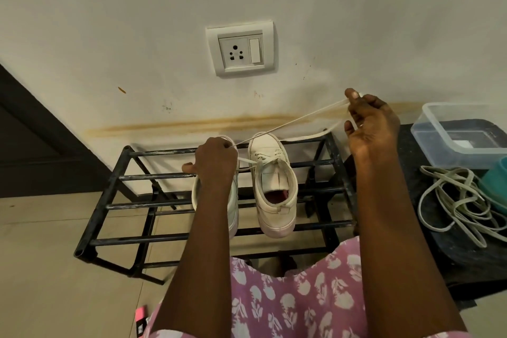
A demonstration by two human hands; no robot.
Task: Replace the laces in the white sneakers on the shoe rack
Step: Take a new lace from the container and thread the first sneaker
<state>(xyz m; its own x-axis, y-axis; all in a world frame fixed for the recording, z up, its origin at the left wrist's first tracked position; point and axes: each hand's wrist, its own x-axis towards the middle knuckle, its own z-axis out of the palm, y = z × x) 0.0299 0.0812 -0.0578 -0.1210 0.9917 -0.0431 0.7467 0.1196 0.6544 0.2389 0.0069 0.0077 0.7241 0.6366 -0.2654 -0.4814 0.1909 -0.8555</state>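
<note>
Presently, our left hand [216,162] grasps the left white low-top sneaker [232,214] on the black metal rack [153,177]; our right hand [370,126] pinches its taut white lace [288,123].

Wall socket [240,48] above; clear plastic tub [439,140] rests on black surface [444,250].

home entryway; black metal shoe rack [131,175] by scuffed wall [356,22]; wall socket [241,48]; tiled floor [41,269]

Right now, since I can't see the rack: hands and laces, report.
Left hand grips left sneaker on rack. Right hand pinches lace, pulled taut. Loose laces on stool, clear of work.
</note>
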